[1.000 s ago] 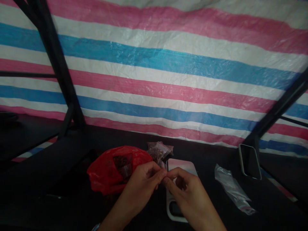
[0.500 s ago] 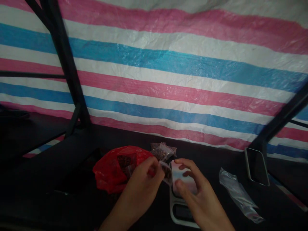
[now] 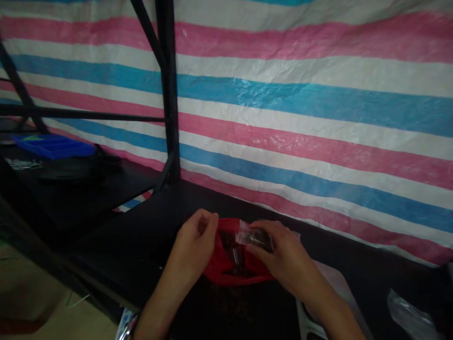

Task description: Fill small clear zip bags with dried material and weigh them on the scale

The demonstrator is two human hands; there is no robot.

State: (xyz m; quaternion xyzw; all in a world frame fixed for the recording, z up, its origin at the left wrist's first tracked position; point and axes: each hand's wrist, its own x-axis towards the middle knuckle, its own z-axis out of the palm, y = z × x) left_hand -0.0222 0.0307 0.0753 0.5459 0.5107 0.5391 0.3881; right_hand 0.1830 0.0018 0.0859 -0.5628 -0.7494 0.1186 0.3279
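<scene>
A red plastic bag [image 3: 244,278] lies open on the black table, with dark brown contents and a clear shiny piece showing inside. At its left rim, my left hand [image 3: 198,241] has its fingers pinched on the red plastic. Over the bag's right side, my right hand [image 3: 283,245] grips a small clear zip bag [image 3: 260,238] filled with something dark brown. Part of another clear bag shows behind my right hand. Beneath my right forearm is a pale kitchen scale [image 3: 336,278], partly covered by the arm.
Clear plastic bags [image 3: 410,314] lie at the right on the black table [image 3: 141,241]. A dark upright post [image 3: 170,94] stands before the striped sheet [image 3: 300,113]. At the far left, a blue tray [image 3: 56,146] rests on another dark surface.
The view has turned left. My right hand has moved from the scale to the red bag and now holds the small filled bag; my left hand has released it and moved to the red bag's rim.
</scene>
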